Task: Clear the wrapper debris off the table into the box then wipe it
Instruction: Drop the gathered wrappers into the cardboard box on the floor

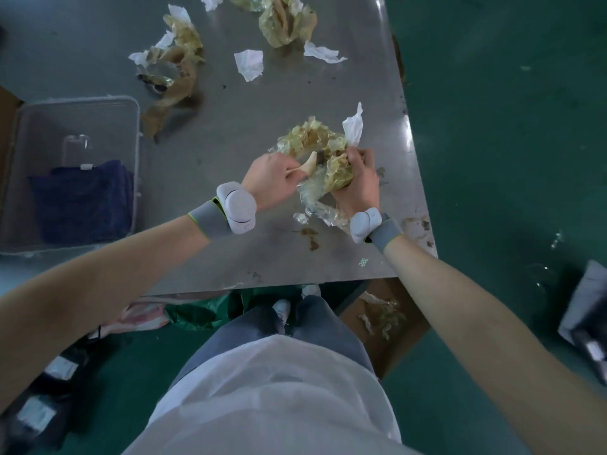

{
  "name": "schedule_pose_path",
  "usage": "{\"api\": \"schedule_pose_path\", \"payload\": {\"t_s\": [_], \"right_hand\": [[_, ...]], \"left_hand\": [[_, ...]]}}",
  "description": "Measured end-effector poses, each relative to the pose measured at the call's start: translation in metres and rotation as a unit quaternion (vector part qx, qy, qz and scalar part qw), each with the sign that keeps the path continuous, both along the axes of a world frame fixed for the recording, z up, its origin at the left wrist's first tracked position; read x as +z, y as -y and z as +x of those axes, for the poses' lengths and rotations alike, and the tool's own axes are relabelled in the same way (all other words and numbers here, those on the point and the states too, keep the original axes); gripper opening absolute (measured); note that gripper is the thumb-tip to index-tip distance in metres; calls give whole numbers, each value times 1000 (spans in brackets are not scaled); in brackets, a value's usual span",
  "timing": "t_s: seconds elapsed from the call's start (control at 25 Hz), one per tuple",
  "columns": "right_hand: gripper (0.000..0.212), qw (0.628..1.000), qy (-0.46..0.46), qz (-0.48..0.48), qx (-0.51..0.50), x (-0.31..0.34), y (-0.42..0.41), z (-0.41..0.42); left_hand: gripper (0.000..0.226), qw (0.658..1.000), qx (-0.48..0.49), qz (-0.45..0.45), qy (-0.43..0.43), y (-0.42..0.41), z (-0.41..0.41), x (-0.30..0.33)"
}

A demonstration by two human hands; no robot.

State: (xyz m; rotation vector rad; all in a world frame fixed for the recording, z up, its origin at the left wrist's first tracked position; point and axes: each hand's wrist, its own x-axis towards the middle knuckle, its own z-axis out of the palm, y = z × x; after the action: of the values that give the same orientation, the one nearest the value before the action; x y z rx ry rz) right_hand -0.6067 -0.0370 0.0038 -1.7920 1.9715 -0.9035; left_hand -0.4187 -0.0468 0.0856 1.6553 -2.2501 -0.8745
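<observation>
Presently, both hands work 1 wrapper clump (320, 149) near the table's (230, 133) right edge. Left hand (271, 182) pinches a tan strip (303, 169); right hand (356, 178) grips the clump. Cardboard box (387, 326) sits below, on the floor.

— What's that table (230, 133) like?
— Grey metal, stained brown along its near right edge. Crumpled yellowish wrapper clumps (182, 60) lie on it, with torn white paper scraps (249, 64) between them.
— And on the left?
— A clear plastic bin (75, 172) sits at the edge with a dark blue cloth (85, 201) inside.
</observation>
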Motion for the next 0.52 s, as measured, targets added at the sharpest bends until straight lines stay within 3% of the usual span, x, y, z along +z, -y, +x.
{"api": "schedule_pose_path", "payload": {"t_s": [0.52], "right_hand": [[42, 970, 2, -27, -240, 10, -140, -56]], "left_hand": [[29, 976, -213, 38, -23, -56, -83, 3]]}}
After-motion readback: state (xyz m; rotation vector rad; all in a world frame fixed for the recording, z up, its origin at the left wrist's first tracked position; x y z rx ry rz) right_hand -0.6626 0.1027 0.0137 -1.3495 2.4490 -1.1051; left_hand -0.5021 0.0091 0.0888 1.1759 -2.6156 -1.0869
